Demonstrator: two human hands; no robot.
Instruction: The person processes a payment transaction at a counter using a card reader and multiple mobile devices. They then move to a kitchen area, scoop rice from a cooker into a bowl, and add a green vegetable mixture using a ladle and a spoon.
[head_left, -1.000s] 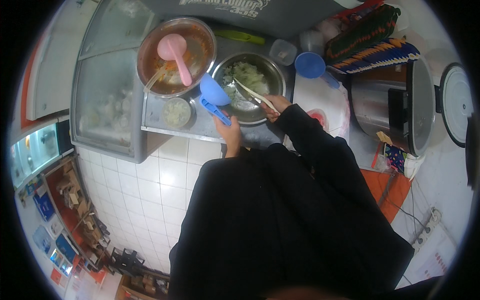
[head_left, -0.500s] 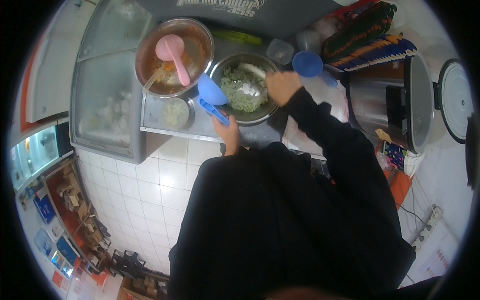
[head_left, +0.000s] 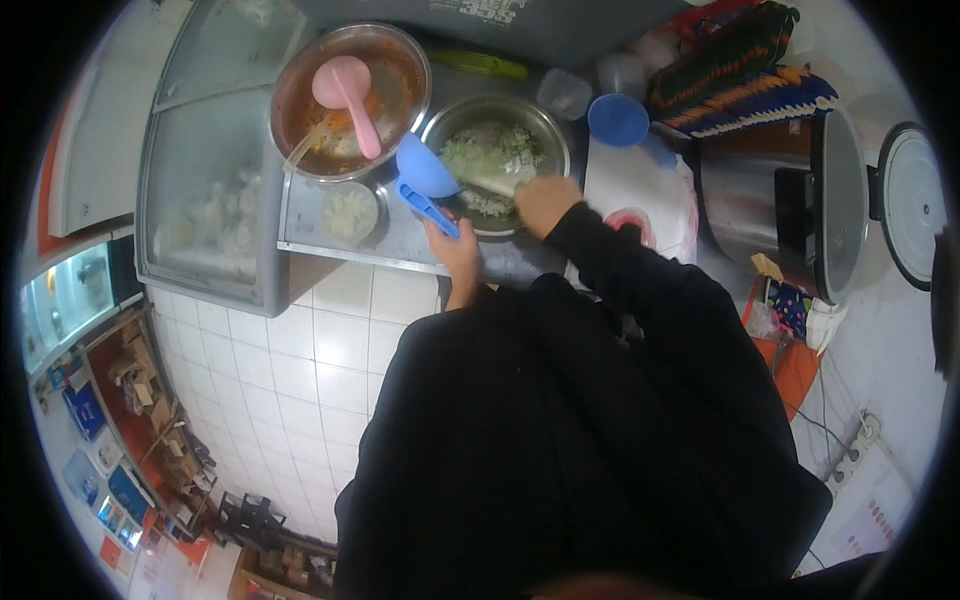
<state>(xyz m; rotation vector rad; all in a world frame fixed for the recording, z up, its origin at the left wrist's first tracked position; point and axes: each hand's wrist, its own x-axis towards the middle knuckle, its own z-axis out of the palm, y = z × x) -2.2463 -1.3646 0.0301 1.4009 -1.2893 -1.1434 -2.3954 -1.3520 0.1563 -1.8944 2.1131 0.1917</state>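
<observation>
A steel bowl (head_left: 560, 135) on the counter contains a pale green, shredded-looking mixture (head_left: 490, 150) with whitish patches. My right hand (head_left: 548, 203) is closed at the bowl's near right side, gripping a pale spoon-like utensil (head_left: 490, 184) that reaches into the mixture. The utensil's far end is buried, so its exact kind is hidden. Left of the bowl's rim, my left hand (head_left: 455, 250) is closed around the handle end of a blue ladle (head_left: 425, 168). The ladle's cup overlaps the bowl's left edge in this view; whether they touch I cannot tell.
A larger steel basin (head_left: 415, 70) with orange residue holds a pink ladle (head_left: 342, 82). Nearby stand a tub of chopped white pieces (head_left: 350, 212), a blue cup (head_left: 618, 120) and a clear container (head_left: 565, 94). A glass-topped freezer (head_left: 205, 190) is left; a large open-lidded cooker (head_left: 755, 205) is right.
My right hand has come nearer and slightly left, swinging the pale utensil from the bowl's far side to its near side. The mixture has shifted. My left hand keeps hold of the blue ladle.
</observation>
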